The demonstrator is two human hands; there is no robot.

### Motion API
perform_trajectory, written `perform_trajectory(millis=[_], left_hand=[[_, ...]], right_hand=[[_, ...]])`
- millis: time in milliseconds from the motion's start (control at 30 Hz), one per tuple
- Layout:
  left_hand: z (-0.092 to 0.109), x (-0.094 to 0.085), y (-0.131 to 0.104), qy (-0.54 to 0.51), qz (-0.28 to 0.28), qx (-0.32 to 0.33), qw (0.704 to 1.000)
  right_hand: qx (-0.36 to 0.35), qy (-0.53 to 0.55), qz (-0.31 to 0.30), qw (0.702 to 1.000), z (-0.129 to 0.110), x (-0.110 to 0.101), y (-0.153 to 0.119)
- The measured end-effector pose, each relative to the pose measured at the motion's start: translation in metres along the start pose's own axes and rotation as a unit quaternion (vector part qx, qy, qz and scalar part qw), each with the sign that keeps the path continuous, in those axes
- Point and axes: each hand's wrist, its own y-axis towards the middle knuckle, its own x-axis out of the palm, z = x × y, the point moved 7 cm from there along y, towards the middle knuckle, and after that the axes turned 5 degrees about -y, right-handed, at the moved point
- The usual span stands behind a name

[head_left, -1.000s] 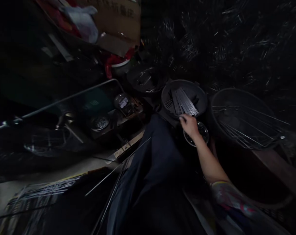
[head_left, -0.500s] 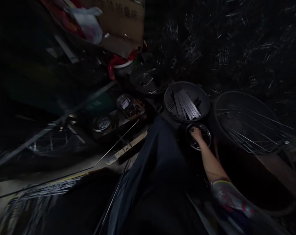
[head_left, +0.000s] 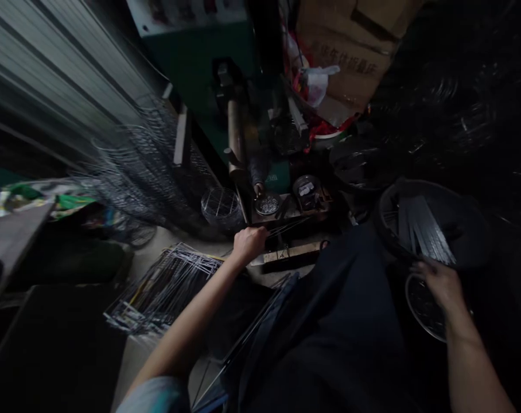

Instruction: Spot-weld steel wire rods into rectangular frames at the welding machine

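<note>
fig. low bench [head_left: 291, 213] and grey floor [head_left: 163, 240], with the things they bear.
the bench, dark and low, carries a round dish [head_left: 268, 205] of small shiny metal pieces and, right of it in the view, a round container [head_left: 307, 192] with pale scraps inside; a green box [head_left: 278, 175] stands just behind, its base hidden. on the floor, at lower left, lies a pile of wire frames [head_left: 166, 295], flat and overlapping, its edges uneven. at right, a dark tub [head_left: 473, 229] and a smaller round bowl [head_left: 421, 327] sit close together; the surface beneath them is too dark to make out.
</note>
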Motion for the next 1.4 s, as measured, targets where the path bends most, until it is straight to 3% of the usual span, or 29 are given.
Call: perform_trajectory(millis=[100,233,300,400,600,800,1400], left_hand=[[-0.019,-0.002,-0.026,-0.076,0.073,-0.022,0.994],[-0.03,-0.002,-0.062,-0.234,0.192,-0.03,0.953],[-0.031,-0.003,-0.075,-0.288,0.235,-0.035,0.928],[-0.035,-0.005,-0.087,-0.337,0.273,-0.046,0.9],[-0.048,-0.003,-0.089,-0.348,0.283,-0.059,0.892],[-0.058,-0.007,-0.085,-0.333,0.317,-0.054,0.887],[-0.06,-0.021,-0.064,-0.281,0.316,-0.071,0.903]], right_hand=[[-0.048,0.208,-0.107,0.971,-0.106,0.053,-0.015],[-0.097,0.282,-0.264,0.917,-0.249,0.154,-0.068],[-0.077,0.324,-0.323,0.886,-0.296,0.199,-0.098],[-0.068,0.373,-0.357,0.853,-0.338,0.237,-0.128],[-0.066,0.411,-0.367,0.832,-0.37,0.255,-0.142],[-0.095,0.406,-0.354,0.837,-0.388,0.259,-0.139],[-0.097,0.446,-0.354,0.816,-0.413,0.266,-0.122]])
